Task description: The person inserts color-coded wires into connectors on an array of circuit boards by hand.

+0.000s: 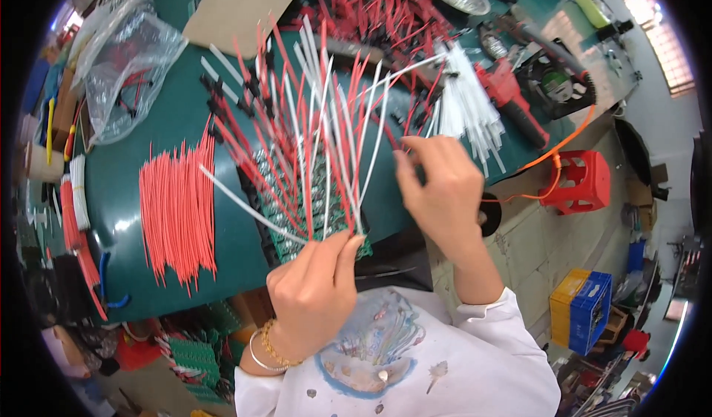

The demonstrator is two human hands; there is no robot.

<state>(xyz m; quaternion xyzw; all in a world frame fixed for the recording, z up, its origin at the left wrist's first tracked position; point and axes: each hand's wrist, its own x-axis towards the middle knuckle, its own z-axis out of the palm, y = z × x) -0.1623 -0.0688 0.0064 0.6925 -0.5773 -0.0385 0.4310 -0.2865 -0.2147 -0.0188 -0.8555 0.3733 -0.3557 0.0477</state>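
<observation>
Red and white wires (319, 135), fanned upward over the green tabletop (178, 105), gripped at their lower ends in the left hand (315, 291), fingers curled tight around the bunch, just above green circuit boards (297, 224) lying on the table. Right hand (441, 187) raised beside the fan, thumb and fingertips pinched together on one strand at its right edge. Loose red wires (178, 209) laid in a flat row to the left, a heap of white wires (467, 109) behind the right hand, a clear plastic bag (130, 68) far left, a red stool (582, 183) on the floor.
</observation>
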